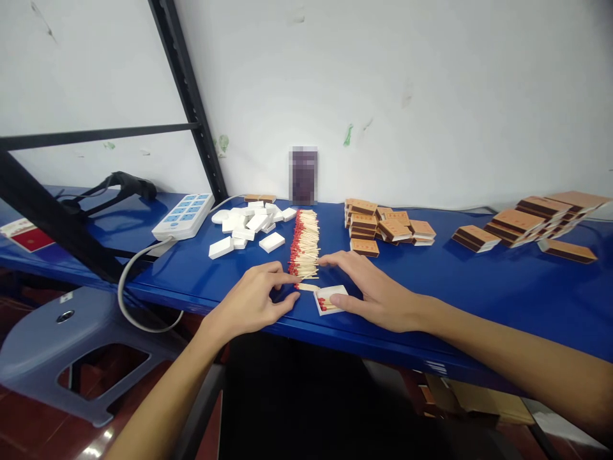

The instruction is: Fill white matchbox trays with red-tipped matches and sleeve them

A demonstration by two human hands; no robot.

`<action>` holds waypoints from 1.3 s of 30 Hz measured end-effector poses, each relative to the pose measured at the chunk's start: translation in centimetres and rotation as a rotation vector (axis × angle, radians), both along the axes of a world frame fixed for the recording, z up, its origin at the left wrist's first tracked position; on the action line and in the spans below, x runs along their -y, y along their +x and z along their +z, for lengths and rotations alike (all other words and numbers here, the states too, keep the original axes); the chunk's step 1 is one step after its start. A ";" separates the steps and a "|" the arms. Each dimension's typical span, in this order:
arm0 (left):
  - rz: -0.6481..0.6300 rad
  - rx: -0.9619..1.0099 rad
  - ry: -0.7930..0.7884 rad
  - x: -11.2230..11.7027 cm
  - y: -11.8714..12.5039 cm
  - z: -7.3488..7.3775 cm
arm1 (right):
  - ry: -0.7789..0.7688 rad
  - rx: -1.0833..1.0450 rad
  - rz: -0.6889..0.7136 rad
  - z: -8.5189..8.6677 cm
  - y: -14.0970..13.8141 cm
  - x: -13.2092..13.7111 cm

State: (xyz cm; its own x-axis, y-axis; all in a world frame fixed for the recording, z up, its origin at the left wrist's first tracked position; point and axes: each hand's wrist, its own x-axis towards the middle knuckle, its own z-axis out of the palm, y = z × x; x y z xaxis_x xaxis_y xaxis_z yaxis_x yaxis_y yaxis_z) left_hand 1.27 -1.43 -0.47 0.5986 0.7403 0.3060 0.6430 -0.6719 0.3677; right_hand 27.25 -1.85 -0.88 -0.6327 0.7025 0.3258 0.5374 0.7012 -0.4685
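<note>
A long row of red-headed matches [305, 243] lies on the blue table, heads to the left. At its near end, my left hand [261, 294] has its index finger and thumb apart around a few separated matches [306, 287]; the index fingertip touches them. My right hand [378, 287] has its fingers spread. Its thumb lies over the right side of a small white matchbox tray [334, 311], which holds several matches, while the index fingertip reaches the stick ends of the row. Part of the tray is hidden under the thumb.
White trays [258, 222] are heaped left of the row. Brown matchbox sleeves [364, 220] stand in stacks to the right, with more sleeves [520, 220] farther right. A power strip [184, 217], a black metal frame [191, 96] and a blue-grey stool [86, 345] are at the left.
</note>
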 end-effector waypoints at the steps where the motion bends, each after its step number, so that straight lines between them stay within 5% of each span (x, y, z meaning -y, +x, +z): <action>1: 0.000 0.002 -0.003 0.0 0.0 0.0 | -0.004 0.002 0.000 0.0 0.0 0.0; 39: 0.009 -0.015 -0.019 -0.1 0.1 0.1 | -0.035 -0.008 0.113 0.3 0.1 0.3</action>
